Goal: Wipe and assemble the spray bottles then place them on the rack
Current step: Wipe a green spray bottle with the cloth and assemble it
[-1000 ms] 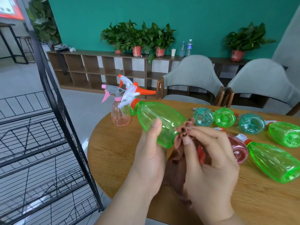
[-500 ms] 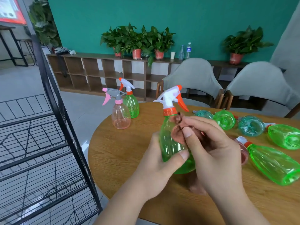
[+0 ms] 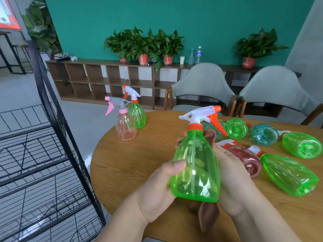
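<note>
Green bottle (image 3: 195,172), clasped by my left grip (image 3: 157,187) while my right grip (image 3: 234,182) curled cloth (image 3: 208,217) round it, risked twisting free under wiping.

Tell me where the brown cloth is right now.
Head view, low centre: the brown cloth sits behind the held green bottle, between it and the right hand, its end hanging below the bottle's base.

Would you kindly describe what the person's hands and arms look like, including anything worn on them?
The left hand and right hand are bare: no gloves, rings, watch or bracelet show. The left forearm and right forearm are uncovered down to the frame's lower edge, with no sleeve in view. The left thumbnail is short and unpainted.
</note>
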